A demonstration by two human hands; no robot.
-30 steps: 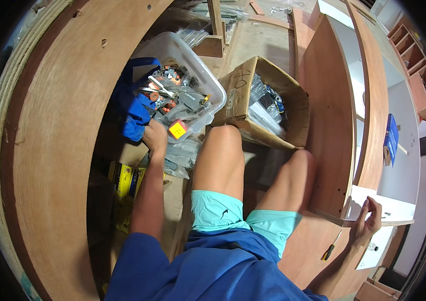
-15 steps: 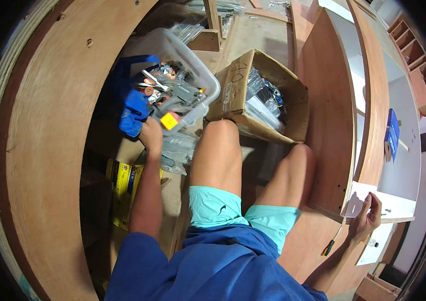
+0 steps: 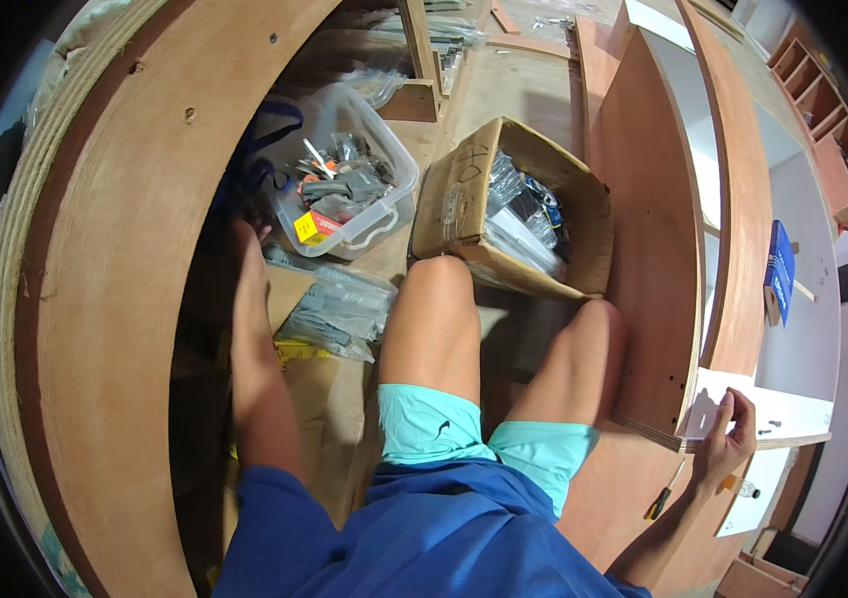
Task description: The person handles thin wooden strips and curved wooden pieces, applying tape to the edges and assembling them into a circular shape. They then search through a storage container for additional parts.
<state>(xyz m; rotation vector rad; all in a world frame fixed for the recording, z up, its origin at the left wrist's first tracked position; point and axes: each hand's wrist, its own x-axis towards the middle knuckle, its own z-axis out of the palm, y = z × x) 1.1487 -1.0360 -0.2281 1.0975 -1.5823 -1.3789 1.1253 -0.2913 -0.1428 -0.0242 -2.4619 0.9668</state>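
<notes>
A: Two hands are seen, far apart. At left centre the left hand [image 3: 244, 239] is stretched upward into the shadow beside the curved plywood panel [image 3: 115, 299]; its fingers are lost in the dark, so how far they are spread, and whether anything is held, cannot be told.

B: What lies nearest to it?

A: The clear plastic bin [image 3: 344, 169] of hardware, just up and to the right of the fingertips, its long axis tilted from upper left to lower right. A small yellow-and-red box [image 3: 312, 227] is seen at its near corner, and a blue bag [image 3: 259, 149] is pressed against its left side. Clear plastic packets [image 3: 334, 309] are laid below the bin.

B: And further right?

A: An open cardboard box [image 3: 464, 199] of bagged fittings is set at upper centre, above the knees. At lower right the right hand [image 3: 728, 439] is curled, thumb and fingers closed on the white panel edge [image 3: 743, 409]. A blue package [image 3: 781, 271] is stood on the white shelf at right.
</notes>
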